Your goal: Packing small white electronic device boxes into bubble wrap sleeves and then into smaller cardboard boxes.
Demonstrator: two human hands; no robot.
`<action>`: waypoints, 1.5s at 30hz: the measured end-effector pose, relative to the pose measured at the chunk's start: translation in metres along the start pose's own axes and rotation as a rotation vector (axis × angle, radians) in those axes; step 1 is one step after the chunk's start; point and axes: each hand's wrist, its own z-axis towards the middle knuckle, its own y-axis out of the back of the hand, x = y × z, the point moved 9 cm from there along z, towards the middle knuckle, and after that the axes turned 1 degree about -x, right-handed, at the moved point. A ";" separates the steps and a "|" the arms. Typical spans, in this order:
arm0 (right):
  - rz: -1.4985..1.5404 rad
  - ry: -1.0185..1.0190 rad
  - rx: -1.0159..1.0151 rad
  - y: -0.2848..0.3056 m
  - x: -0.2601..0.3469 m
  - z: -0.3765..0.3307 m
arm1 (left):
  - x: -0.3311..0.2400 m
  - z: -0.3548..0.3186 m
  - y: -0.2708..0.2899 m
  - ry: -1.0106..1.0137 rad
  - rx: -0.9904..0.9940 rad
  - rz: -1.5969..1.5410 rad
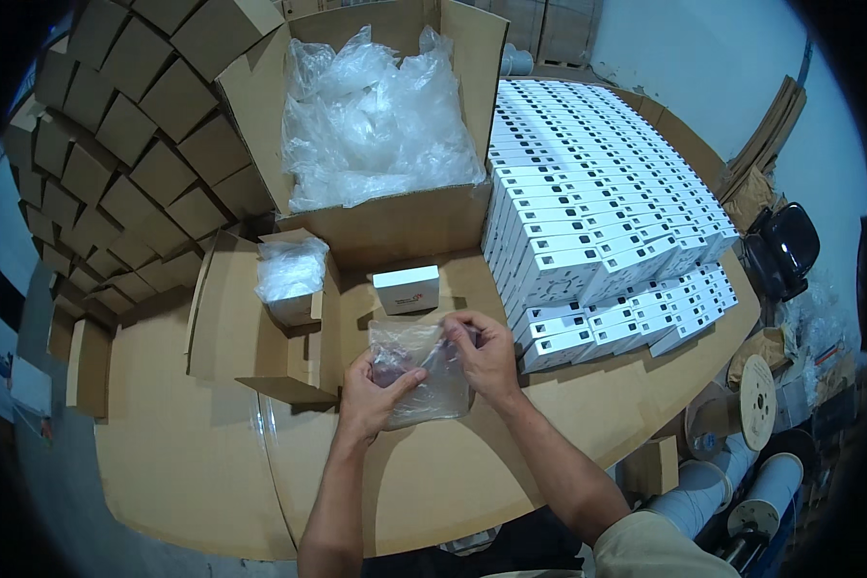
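Between my hands is a clear plastic bag (429, 390), held just above the cardboard-covered table. My left hand (374, 390) grips its left side, thumb on top. My right hand (482, 356) pinches the bag's upper right edge between thumb and fingers. Right beyond the bag a small white box (407, 290) stands on the table. To the left sits an open brown carton (284, 366) with bagged items (292, 270) in its far part. Behind, a large open carton (405, 223) is heaped with crumpled clear plastic bags (380, 111).
Many flat white boxes (588, 231) stand in tight rows on the right of the table (183, 453). Brown cartons (130, 144) are stacked high at the left. Cable spools (758, 403) and a black chair (785, 246) are off the table's right side.
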 end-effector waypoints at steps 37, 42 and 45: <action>-0.521 0.714 -0.092 -0.006 0.064 -0.020 | -0.010 -0.003 -0.002 -0.100 0.000 0.239; -0.512 0.706 -0.093 -0.007 0.063 -0.020 | -0.011 -0.003 -0.003 -0.112 0.012 0.245; -0.500 0.696 -0.122 -0.005 0.067 -0.021 | -0.013 -0.005 -0.005 -0.108 0.028 0.259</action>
